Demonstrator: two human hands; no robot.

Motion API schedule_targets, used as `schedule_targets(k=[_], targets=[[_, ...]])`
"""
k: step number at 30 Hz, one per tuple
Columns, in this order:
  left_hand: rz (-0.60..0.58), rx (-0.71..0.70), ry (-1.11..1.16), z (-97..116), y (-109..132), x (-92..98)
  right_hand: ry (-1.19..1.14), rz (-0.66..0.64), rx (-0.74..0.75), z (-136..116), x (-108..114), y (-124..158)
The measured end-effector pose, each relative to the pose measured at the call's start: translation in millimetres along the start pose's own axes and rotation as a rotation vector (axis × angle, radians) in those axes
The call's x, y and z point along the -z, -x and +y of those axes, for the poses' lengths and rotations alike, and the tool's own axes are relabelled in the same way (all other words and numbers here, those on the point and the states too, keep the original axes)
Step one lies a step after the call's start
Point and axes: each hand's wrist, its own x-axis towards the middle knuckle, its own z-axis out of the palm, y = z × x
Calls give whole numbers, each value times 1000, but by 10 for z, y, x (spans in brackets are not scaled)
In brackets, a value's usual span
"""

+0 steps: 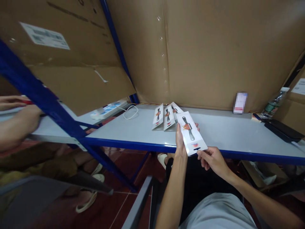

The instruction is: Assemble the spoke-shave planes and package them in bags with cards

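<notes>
A white retail package printed with a dark-handled tool and an orange shape is held over the table's front edge. My left hand wraps around its left side from beneath, with fingertips showing past the right edge. At the lower right corner, near the hang slot, my right hand pinches the package between thumb and fingers. Just beyond lie similar packages: one at the left, one beside it, and another partly covered behind.
The grey tabletop has a blue front edge. Cardboard walls the back. On the right are a blurred phone, a bottle and a black case. A white cable and power strip lie left, near another person's arm.
</notes>
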Motion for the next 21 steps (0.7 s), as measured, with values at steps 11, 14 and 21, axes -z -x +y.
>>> schedule_targets(k=[11,14,21], targets=[[-19,18,-98,11,128,-88,-161,-225,-106,130,45,107],[-72,60,-233,-34,214,-151,-257,-284,-147,175,104,147],[-145,-134,-605,-203,290,-126,-215,-287,-137,397,83,244]])
